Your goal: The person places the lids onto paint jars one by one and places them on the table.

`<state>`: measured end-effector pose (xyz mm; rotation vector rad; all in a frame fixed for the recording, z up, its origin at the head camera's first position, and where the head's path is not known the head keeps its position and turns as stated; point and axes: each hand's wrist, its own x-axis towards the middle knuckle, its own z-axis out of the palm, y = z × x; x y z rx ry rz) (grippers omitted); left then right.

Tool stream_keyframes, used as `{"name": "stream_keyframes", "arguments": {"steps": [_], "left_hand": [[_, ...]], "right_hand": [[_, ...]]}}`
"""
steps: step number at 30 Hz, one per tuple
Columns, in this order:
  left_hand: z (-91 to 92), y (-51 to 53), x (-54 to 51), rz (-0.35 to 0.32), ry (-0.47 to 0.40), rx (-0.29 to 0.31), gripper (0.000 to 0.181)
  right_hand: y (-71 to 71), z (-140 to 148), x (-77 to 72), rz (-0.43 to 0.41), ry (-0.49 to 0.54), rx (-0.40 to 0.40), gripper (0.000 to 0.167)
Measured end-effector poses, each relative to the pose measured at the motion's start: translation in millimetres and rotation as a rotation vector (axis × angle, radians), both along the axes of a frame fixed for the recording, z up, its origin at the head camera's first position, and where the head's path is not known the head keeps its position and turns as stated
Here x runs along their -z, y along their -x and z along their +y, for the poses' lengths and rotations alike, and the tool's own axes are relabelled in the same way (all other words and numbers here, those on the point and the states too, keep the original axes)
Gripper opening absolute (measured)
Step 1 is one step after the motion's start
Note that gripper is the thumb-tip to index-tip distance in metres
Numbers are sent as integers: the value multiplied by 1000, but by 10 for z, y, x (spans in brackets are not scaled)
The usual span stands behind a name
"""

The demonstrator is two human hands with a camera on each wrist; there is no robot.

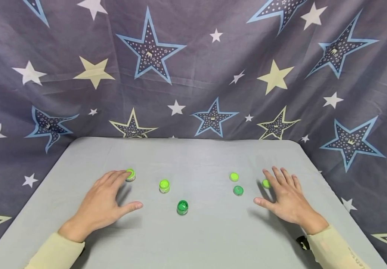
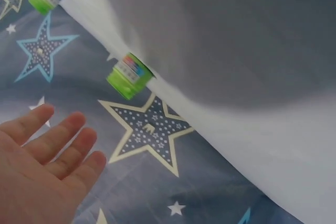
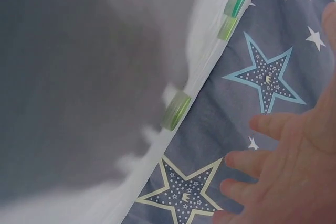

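- The left hand (image 1: 104,203) hovers toward the left edge of the worktop (image 1: 207,243), fingers outstretched and free, near a lime jar (image 1: 132,177).
- A second lime jar (image 1: 164,186) and a dark green jar (image 1: 182,208) stand farther in, the green nearest the front edge.
- The right hand (image 1: 285,198), fingers spread and free, hovers toward the right edge, near a lime lid (image 1: 265,184).
- Another lime lid (image 1: 234,177) and a dark green lid (image 1: 238,191) lie left of it.

On table (image 1: 210,239): three jars (image 1: 164,186) left, three lids (image 1: 238,191) right.
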<state>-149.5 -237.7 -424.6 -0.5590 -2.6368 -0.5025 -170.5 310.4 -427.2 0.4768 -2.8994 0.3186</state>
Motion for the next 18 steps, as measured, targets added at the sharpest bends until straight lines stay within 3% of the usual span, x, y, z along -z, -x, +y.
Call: {"name": "stream_keyframes", "arguments": {"steps": [18], "left_hand": [[271, -47, 19, -3, -87, 96, 92]], "right_hand": [[-81, -146, -12, 6, 27, -46, 98]]}}
